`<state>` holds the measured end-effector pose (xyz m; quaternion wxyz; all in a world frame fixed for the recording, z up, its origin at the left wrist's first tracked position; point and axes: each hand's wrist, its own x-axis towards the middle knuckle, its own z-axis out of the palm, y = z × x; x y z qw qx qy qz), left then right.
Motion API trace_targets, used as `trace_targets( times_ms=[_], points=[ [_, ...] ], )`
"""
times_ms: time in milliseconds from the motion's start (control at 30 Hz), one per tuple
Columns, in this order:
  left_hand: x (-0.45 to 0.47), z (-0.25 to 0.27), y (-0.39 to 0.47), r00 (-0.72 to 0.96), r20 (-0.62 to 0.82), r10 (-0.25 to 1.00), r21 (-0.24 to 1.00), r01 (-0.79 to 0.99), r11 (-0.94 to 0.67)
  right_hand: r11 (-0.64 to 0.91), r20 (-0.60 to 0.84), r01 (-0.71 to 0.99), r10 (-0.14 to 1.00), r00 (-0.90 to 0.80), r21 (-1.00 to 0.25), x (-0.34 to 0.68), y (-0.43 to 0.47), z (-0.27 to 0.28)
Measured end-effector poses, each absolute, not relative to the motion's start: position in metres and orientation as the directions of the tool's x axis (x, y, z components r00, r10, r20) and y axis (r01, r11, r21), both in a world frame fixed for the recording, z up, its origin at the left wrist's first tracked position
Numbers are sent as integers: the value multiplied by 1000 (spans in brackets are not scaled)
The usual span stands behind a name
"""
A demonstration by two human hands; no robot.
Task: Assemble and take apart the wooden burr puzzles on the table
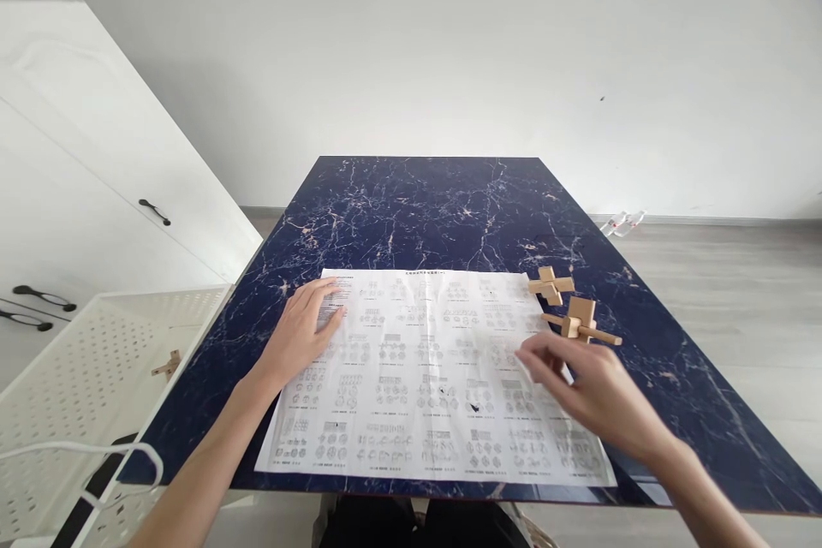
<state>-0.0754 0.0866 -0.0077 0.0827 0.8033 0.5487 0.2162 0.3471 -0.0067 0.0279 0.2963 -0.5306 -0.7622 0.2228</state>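
Observation:
A large white instruction sheet (385, 377) with rows of small printed diagrams lies creased on the dark blue marbled table. My left hand (305, 325) is open, its fingers spread over the sheet's upper left edge. Over the sheet's right side is my right hand (584, 372), fingers bent and pointing left, with nothing visible in them. Just beyond it stands a wooden interlocking puzzle (581, 321) with a block and crossing sticks. A second, smaller wooden puzzle (550, 284) sits behind that one, at the sheet's upper right corner.
On the left, a white perforated basket (122, 334) holds a wooden piece (168, 365), with a white cable (77, 448) across it. A white cabinet (109, 145) stands behind the basket. The blue table (424, 205) reaches toward the wall. Clear bottles (622, 223) are on the floor.

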Motion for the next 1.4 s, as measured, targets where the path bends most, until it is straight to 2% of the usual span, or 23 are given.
trace_targets(
  times_ms=[33, 100, 200, 367, 467, 533, 600, 700, 833, 933, 1000, 1067, 1267, 1400],
  points=[
    [-75, -8, 86, 303, 253, 919, 372, 846, -381, 333, 267, 695, 941, -206, -637, 354, -3, 36],
    [-75, -7, 86, 301, 251, 920, 375, 846, -379, 204, 347, 797, 938, 7, -568, 371, 9, 48],
    [-76, -8, 86, 306, 255, 917, 373, 844, -385, 0, 336, 876, 924, 185, -482, 401, 35, 51],
    [-77, -10, 86, 304, 254, 918, 368, 847, -383, -140, 89, 909, 978, 189, -392, 436, 77, 27],
    [-76, -9, 86, 305, 250, 919, 364, 850, -381, -164, -65, 912, 986, 151, -375, 441, 91, 21],
    [-76, -9, 85, 307, 250, 918, 358, 852, -382, -160, -107, 915, 986, 130, -369, 438, 97, 23],
    [-76, -9, 86, 310, 259, 915, 354, 851, -388, -141, -81, 920, 990, 119, -367, 430, 99, 28],
    [-76, -8, 85, 319, 293, 901, 349, 842, -412, -62, 62, 915, 994, 95, -400, 407, 93, 39],
    [-64, 5, 82, 330, 372, 868, 382, 798, -467, 231, 329, 797, 943, -43, -557, 359, 76, 52],
    [-40, 21, 76, 335, 318, 887, 561, 688, -461, 436, 433, 677, 881, -190, -592, 322, 66, 51],
    [-20, 29, 74, 373, 190, 908, 720, 576, -387, 535, 488, 609, 833, -262, -585, 302, 61, 46],
    [0, 33, 75, 460, 86, 884, 825, 464, -322, 605, 545, 546, 786, -293, -579, 286, 58, 39],
    [35, 25, 80, 591, 16, 806, 960, 216, -177, 690, 663, 467, 704, -254, -553, 259, 49, 14],
    [40, 22, 74, 594, -39, 803, 989, 139, -55, 643, 622, 369, 759, -190, -672, 258, 48, 8]
  ],
)
